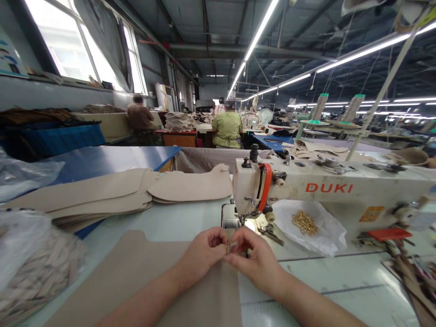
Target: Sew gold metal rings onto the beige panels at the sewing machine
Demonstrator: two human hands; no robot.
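My left hand (pixel 203 250) and my right hand (pixel 259 260) meet just in front of the sewing machine's needle area, fingertips pinched together. Between them is a small narrow beige strip (pixel 229 246), partly hidden by the fingers; whether metal is threaded on it I cannot tell. Under both hands lies a large taupe fabric panel (pixel 143 277), flat on the pale table, its right edge running below my fingers. The white sewing machine (pixel 306 181) has its head right behind my hands.
Gold metal pieces (pixel 304 222) sit on a white plastic sheet (pixel 284 218) under the machine arm. Stacked taupe panels (pixel 112 190) lie at the back left. A plastic bag of strips (pixel 44 268) is at the left, dark scraps (pixel 410 281) at the right. Other people work farther back.
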